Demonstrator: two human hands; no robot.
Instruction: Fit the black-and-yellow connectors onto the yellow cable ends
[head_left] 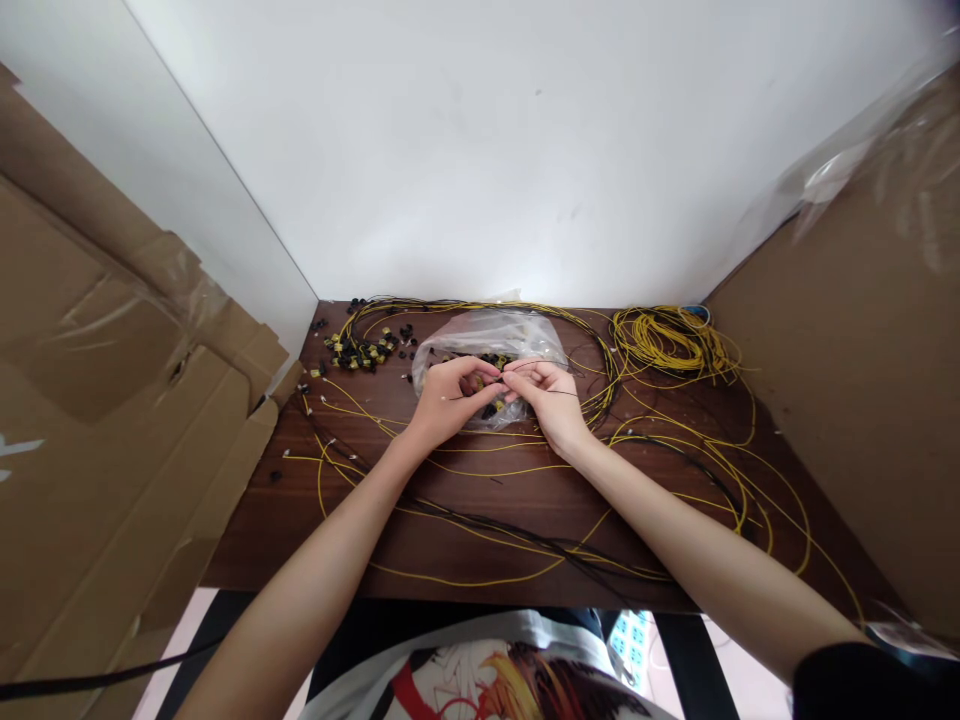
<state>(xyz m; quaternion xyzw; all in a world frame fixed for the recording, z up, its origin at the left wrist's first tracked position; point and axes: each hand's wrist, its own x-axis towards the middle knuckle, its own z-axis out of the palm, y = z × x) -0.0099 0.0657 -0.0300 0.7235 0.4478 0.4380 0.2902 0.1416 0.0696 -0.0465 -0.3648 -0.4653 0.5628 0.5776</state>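
Note:
My left hand [459, 398] and my right hand [546, 398] meet fingertip to fingertip above a clear plastic bag [442, 340]. Both are closed in a pinch. A thin black wire [555, 392] runs out from between the right fingers, and the left fingertips pinch at its end. Whatever small part sits at the joint is too small to make out. Inside the bag, partly covered by my hands, lie small black and yellow pieces [491, 360].
A pile of small yellow and black parts [364, 350] lies at the back left. Coiled yellow wires [667, 340] sit at the back right. Loose yellow and black wires [480, 522] cross the dark wooden table [465, 560]. Cardboard [112, 400] stands left, another cardboard sheet [847, 380] right.

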